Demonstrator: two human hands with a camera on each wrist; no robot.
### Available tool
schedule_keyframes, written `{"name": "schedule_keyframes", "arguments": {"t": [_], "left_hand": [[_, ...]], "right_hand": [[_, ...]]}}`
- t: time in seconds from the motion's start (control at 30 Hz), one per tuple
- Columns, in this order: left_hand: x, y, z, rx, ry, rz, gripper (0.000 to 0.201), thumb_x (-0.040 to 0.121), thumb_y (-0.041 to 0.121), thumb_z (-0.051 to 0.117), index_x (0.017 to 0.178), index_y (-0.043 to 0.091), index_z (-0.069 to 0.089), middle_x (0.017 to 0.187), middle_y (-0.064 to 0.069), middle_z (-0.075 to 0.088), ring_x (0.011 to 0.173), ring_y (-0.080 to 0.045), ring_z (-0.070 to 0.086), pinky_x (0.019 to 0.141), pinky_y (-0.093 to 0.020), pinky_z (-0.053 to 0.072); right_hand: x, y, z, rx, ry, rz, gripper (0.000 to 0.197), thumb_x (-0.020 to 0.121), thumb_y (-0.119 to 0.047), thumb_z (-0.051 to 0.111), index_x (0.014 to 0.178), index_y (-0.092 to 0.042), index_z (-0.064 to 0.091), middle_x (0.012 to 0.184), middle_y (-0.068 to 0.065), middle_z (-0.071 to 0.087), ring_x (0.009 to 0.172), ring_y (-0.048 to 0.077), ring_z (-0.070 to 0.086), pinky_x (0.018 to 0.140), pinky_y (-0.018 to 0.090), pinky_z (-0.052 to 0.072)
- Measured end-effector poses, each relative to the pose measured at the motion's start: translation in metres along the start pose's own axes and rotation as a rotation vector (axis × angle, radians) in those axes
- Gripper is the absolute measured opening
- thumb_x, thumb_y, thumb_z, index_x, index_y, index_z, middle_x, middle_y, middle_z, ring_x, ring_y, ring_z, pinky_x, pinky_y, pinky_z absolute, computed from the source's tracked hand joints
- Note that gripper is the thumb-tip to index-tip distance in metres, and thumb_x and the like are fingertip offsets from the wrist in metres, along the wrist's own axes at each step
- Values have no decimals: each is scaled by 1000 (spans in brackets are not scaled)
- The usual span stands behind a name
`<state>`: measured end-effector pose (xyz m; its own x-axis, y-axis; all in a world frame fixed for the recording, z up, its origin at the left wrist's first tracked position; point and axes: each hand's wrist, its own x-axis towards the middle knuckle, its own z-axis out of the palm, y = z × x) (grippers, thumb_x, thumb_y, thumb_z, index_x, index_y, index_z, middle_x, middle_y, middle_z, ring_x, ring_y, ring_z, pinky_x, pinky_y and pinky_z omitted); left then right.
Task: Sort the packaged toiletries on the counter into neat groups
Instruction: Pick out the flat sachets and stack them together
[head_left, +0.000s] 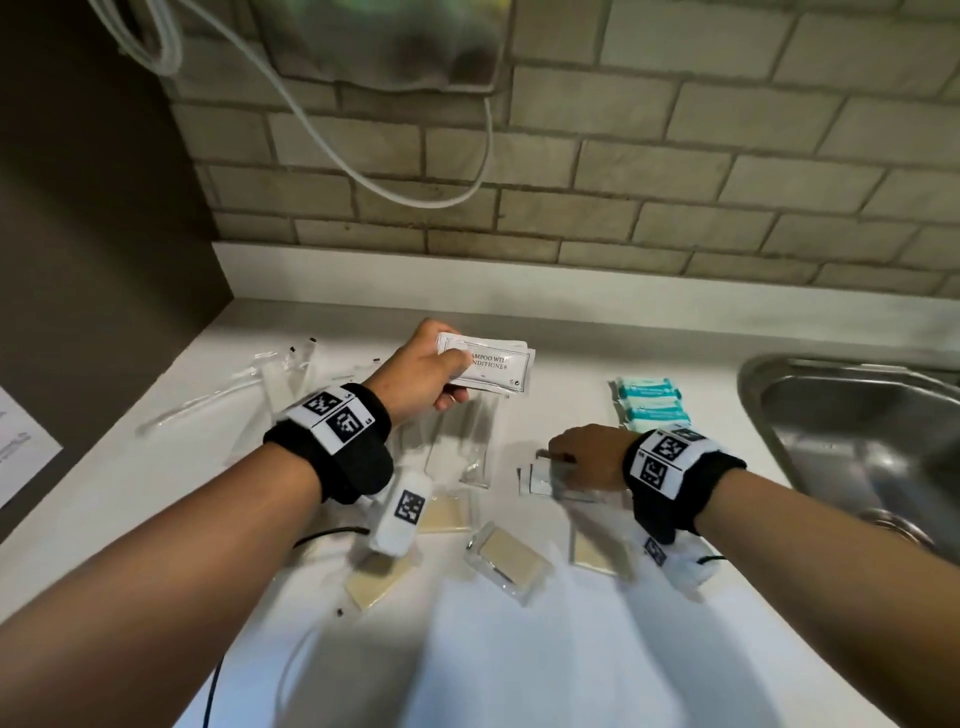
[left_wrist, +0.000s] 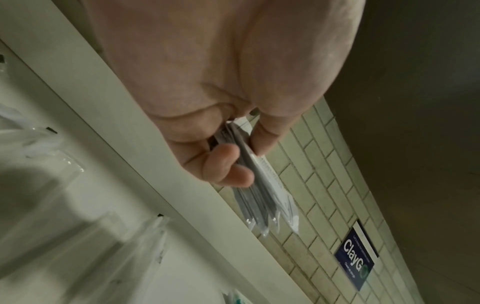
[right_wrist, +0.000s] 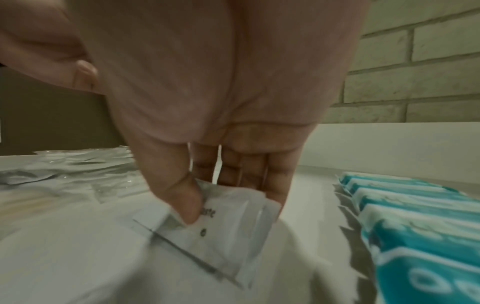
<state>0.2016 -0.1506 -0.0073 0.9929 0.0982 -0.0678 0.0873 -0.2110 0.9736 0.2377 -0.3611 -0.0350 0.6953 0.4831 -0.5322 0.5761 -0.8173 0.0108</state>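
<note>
My left hand (head_left: 423, 364) is raised above the worktop (head_left: 519, 649) toward its back edge, thumb and curled fingers (left_wrist: 228, 164) clamped on a stack of white shampoo sachets (head_left: 491, 361); my right hand (head_left: 584, 452) is lowered at mid-worktop, thumb and fingers pinching a small white sachet (right_wrist: 228, 226) lying on the surface; teal soap packets (head_left: 654, 402) form a row just right of that hand, near the sink (head_left: 769, 415); beige pads in clear wrappers (head_left: 511, 561) lie scattered toward the front edge; clear wrapped items (head_left: 280, 374) occupy the back left area.
</note>
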Motion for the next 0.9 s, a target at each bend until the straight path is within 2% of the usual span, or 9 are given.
{"name": "schedule_keyframes", "arguments": {"t": [0.13,0.2,0.3,0.4,0.53,0.6,0.7,0.8,0.9], "left_hand": [[6,0,13,5,4,0,17,98,8,44,113,8,37,91,-10,58,59,-16,56,41,-21,36],[9,0,19,8,5,-2,16,97,8,44,112,8,37,89,-9,57,58,-16,56,40,-21,36],[14,-1,25,29,5,-6,17,97,7,44,112,8,36,87,-10,58,56,-16,55,41,-23,35],[22,-2,33,53,-3,-15,17,97,8,44,112,7,36,86,-11,59,56,-17,55,44,-26,36],[35,0,49,54,-34,-44,16,98,10,44,112,9,37,90,-14,61,58,-18,56,45,-26,37],[42,1,60,25,-59,-52,15,98,10,44,112,10,37,89,-15,60,58,-18,56,43,-25,37],[52,0,72,22,-88,-67,15,99,9,42,112,9,37,88,-13,59,58,-17,56,43,-23,39],[66,-6,80,46,-115,-120,24,99,14,44,121,11,37,94,-14,62,60,-18,59,48,-27,43],[83,-8,81,190,-210,-155,42,92,19,58,125,17,32,101,-13,62,65,-16,60,49,-25,47]], "right_hand": [[1,4,2,17,101,15,38,91,-30,49,127,-19,49,126,2,61,111,25,59,82,26,43],[2,9,3,-5,143,46,46,87,-36,54,131,-25,48,125,2,62,110,25,61,89,34,50],[-3,20,-11,158,235,87,69,82,-48,62,142,-25,36,134,1,56,117,23,57,98,39,48],[-11,27,-41,305,449,53,101,72,-55,71,150,-20,17,147,7,41,127,26,50,102,37,44],[-5,20,-64,131,490,-53,126,59,-56,81,152,-23,3,150,7,35,130,31,43,101,41,44],[9,21,-65,17,413,-46,107,64,-46,80,146,-18,18,134,7,50,119,30,51,90,40,49],[25,30,-69,-20,316,-31,54,76,-29,69,118,-12,41,99,6,62,85,28,58,66,32,44],[38,44,-69,33,223,-44,48,77,-25,68,116,-12,44,86,2,55,75,26,53,65,31,42],[57,56,-68,45,174,-58,49,77,-25,70,117,-12,45,91,6,60,79,26,55,67,29,40]]}}
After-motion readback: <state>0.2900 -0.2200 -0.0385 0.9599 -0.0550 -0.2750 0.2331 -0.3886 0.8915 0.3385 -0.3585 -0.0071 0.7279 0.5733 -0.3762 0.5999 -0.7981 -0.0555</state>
